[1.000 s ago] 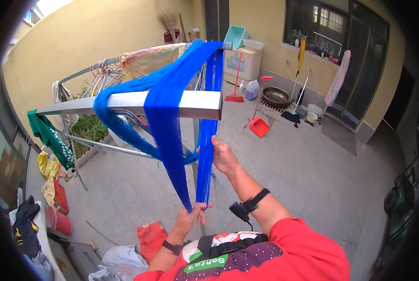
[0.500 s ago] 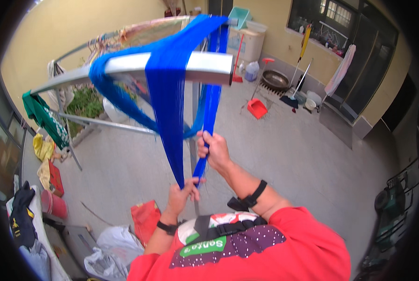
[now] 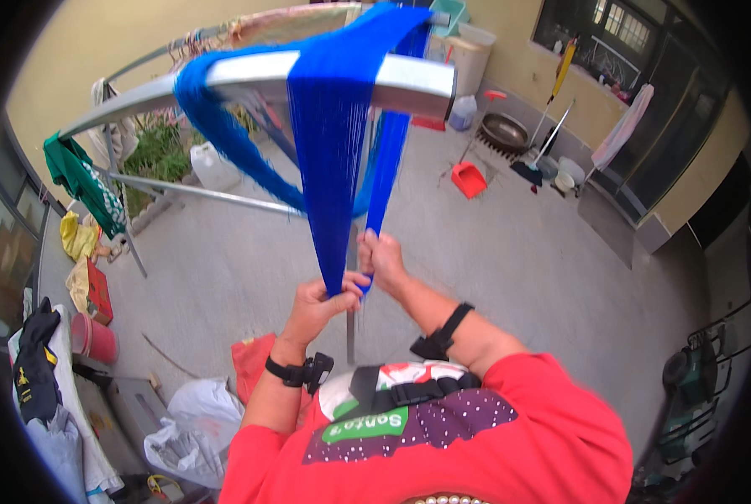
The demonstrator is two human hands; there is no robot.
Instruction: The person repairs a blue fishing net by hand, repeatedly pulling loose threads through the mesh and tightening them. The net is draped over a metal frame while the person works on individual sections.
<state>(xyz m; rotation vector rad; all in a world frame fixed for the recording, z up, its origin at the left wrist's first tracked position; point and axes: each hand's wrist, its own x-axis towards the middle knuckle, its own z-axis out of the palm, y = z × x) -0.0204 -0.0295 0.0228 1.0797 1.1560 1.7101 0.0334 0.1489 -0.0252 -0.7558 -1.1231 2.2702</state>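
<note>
A skein of bright blue thread [image 3: 329, 143] hangs over a square metal bar [image 3: 417, 82] and stretches down in two flat bands. My left hand [image 3: 329, 298] grips the lower end of the nearer band, its fingers partly overlapping the gathered strands. Just to the right and slightly higher, my right hand [image 3: 382, 259] is closed round the narrower far band. Both bands look taut between the bar and my hands. A looser skein of darker blue thread [image 3: 237, 155] loops over the same bar to the left and sags behind the bright one.
The bar belongs to a metal rack with a green cloth [image 3: 81, 181] on its left end. A red dustpan [image 3: 469, 180], mops and a metal basin [image 3: 504, 131] stand by the far wall. At lower left are a red bucket [image 3: 95, 338] and white plastic bags [image 3: 195, 424].
My left hand has risen with the end of the nearer band, coming closer to my right hand. The view has shifted a little; both hands keep hold of the thread.
</note>
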